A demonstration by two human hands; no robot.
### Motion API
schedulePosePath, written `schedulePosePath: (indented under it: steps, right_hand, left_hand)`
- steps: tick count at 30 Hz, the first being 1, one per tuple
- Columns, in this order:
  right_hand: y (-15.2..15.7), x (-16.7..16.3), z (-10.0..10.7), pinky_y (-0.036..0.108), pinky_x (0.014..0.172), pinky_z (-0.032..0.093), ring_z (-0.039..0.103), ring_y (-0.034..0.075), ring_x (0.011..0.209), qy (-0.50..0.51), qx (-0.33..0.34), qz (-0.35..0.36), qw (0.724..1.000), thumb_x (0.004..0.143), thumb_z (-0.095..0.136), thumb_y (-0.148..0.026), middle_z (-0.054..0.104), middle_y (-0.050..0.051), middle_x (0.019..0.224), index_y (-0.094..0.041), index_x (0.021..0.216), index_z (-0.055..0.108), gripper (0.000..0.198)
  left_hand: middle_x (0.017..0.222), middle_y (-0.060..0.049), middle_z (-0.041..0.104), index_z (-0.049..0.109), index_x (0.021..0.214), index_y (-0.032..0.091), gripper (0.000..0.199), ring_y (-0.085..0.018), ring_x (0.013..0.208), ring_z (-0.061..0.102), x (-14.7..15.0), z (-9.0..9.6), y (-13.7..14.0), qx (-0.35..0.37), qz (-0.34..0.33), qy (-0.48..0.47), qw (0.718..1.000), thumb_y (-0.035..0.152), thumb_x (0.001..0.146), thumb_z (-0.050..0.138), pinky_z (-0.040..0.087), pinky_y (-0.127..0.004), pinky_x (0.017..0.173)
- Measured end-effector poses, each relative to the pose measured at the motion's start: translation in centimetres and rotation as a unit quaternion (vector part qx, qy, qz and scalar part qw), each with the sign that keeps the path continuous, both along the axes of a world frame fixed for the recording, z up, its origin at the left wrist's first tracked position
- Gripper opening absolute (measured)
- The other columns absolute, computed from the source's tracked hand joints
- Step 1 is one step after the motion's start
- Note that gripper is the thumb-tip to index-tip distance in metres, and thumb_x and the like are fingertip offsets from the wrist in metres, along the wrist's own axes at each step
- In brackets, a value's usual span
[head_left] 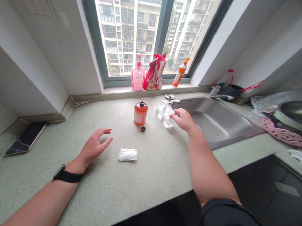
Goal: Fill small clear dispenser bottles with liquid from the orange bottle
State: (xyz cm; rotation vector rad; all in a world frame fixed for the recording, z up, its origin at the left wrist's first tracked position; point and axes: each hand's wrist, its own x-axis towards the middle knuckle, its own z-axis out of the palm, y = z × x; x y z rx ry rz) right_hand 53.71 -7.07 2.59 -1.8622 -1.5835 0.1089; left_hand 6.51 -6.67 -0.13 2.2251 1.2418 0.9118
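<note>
My right hand (183, 119) is at the right end of a clear box (165, 118), thumb and fingers drawn together. Something small and whitish shows at its fingertips, too unclear to name. My left hand (96, 144), a dark watch on its wrist, hovers over the counter with fingers apart and nothing in it. Between the hands stands an orange bottle (140, 114), upright and uncapped, a pale label on its front. Its black cap (143, 129) lies just before it. Nearer to me, a folded white tissue (127, 155) lies flat.
A steel sink (217, 122) is set into the counter on the right, its tap (221, 96) behind. On the windowsill stand a pink pump bottle (138, 74), a red bag (155, 74) and an orange-white bottle (180, 74). A phone (26, 137) rests far left.
</note>
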Motion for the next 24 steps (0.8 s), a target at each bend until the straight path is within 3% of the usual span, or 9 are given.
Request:
schedulePosePath:
  steps: [4,6,9,11,13,16,19,24]
  right_hand:
    - [-0.3,-0.2,0.3,0.045,0.096,0.057,0.071,0.028,0.103,0.033,0.009,0.004,0.999,0.086,0.071,-0.045,0.073,0.011,0.115,-0.022,0.107,0.077,0.033]
    - [-0.7,-0.8,0.9,0.048,0.100,0.057,0.071,0.030,0.109,0.043,0.077,0.000,0.996,0.087,0.071,-0.048,0.072,0.012,0.119,-0.022,0.114,0.075,0.038]
    - [-1.6,-2.9,2.2,0.054,0.110,0.054,0.068,0.032,0.118,0.017,0.240,-0.023,0.970,0.095,0.062,-0.044,0.072,0.014,0.117,-0.023,0.117,0.073,0.032]
    - [-2.0,-5.1,2.6,0.055,0.110,0.055,0.068,0.032,0.116,0.020,0.280,-0.010,0.960,0.099,0.057,-0.043,0.072,0.014,0.117,-0.025,0.121,0.070,0.031]
    - [-1.9,-7.6,2.3,0.056,0.108,0.057,0.069,0.032,0.116,0.047,0.257,0.040,0.964,0.099,0.057,-0.047,0.071,0.013,0.120,-0.028,0.131,0.065,0.038]
    - [-0.5,-11.0,0.7,0.055,0.109,0.057,0.065,0.032,0.127,0.102,0.212,0.114,0.965,0.093,0.067,-0.056,0.065,0.015,0.137,-0.029,0.153,0.046,0.070]
    - [2.0,-13.0,-1.3,0.058,0.112,0.054,0.060,0.035,0.136,0.131,0.172,0.124,0.969,0.085,0.074,-0.064,0.057,0.019,0.148,-0.026,0.161,0.036,0.092]
    - [5.5,-14.4,-3.4,0.061,0.115,0.050,0.060,0.037,0.136,0.119,0.133,0.121,0.976,0.082,0.077,-0.067,0.057,0.022,0.150,-0.022,0.163,0.035,0.102]
  left_hand:
    - [0.119,-0.010,0.075,0.068,0.123,0.022,0.041,-0.028,0.113,0.072,0.1,0.1,-0.1,0.002,-0.004,0.000,1.000,0.052,0.096,0.060,0.055,-0.047,0.109]
    - [0.119,-0.009,0.076,0.068,0.124,0.023,0.041,-0.029,0.113,0.072,0.1,0.0,-0.1,0.002,-0.004,-0.002,1.000,0.051,0.096,0.060,0.055,-0.048,0.110]
    - [0.118,-0.009,0.076,0.068,0.125,0.023,0.041,-0.028,0.114,0.072,0.1,0.0,-0.1,0.003,-0.003,-0.009,1.000,0.051,0.096,0.060,0.055,-0.048,0.110]
    - [0.118,-0.009,0.076,0.068,0.126,0.024,0.040,-0.028,0.113,0.072,0.1,0.0,-0.1,0.004,0.000,-0.015,1.000,0.049,0.096,0.060,0.055,-0.048,0.110]
    - [0.118,-0.008,0.076,0.068,0.125,0.024,0.038,-0.028,0.113,0.072,0.1,0.0,-0.2,0.004,0.003,-0.019,1.000,0.047,0.096,0.061,0.055,-0.048,0.109]
    - [0.118,-0.008,0.076,0.068,0.124,0.024,0.035,-0.028,0.112,0.073,0.2,0.1,-0.3,-0.001,0.002,-0.022,1.000,0.044,0.096,0.061,0.056,-0.047,0.108]
    - [0.118,-0.009,0.075,0.068,0.124,0.023,0.033,-0.027,0.112,0.073,0.2,0.1,-0.4,-0.005,-0.002,-0.030,1.000,0.039,0.097,0.062,0.056,-0.047,0.108]
    - [0.117,-0.009,0.074,0.067,0.125,0.024,0.031,-0.027,0.113,0.072,0.2,-0.3,-0.3,0.001,-0.008,-0.041,0.999,0.035,0.097,0.064,0.055,-0.047,0.108]
